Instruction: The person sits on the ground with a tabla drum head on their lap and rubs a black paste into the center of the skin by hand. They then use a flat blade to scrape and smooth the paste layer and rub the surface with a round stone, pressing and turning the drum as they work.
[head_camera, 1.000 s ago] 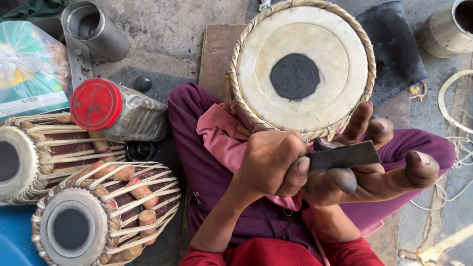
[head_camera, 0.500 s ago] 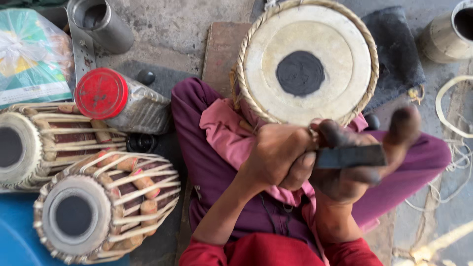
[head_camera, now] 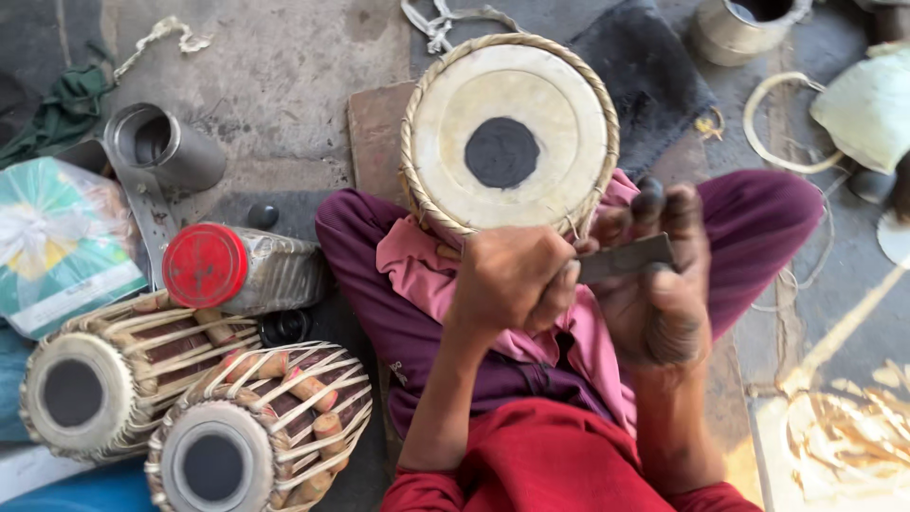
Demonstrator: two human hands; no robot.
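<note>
Since the earlier frames, the right hand (head_camera: 659, 284) has curled its dark-stained fingers back around the flat dark blade (head_camera: 626, 258), where half a second ago one finger stuck straight up. Its grip now pinches the blade's outer end, while the left hand (head_camera: 517, 280) is closed in a fist over the near end, knuckles up. Both hands sit in the lap, over the pink cloth (head_camera: 417, 270), just below the rim of the upright drum (head_camera: 507, 133), whose pale head with its black centre spot faces the camera. Whether the blade touches the woven rim cannot be told. To work well here, I judge, both hands should keep the blade level and steady against the lap. Two laced drums (head_camera: 190, 417) lie to the left beside a red-capped jar (head_camera: 237, 270).
</note>
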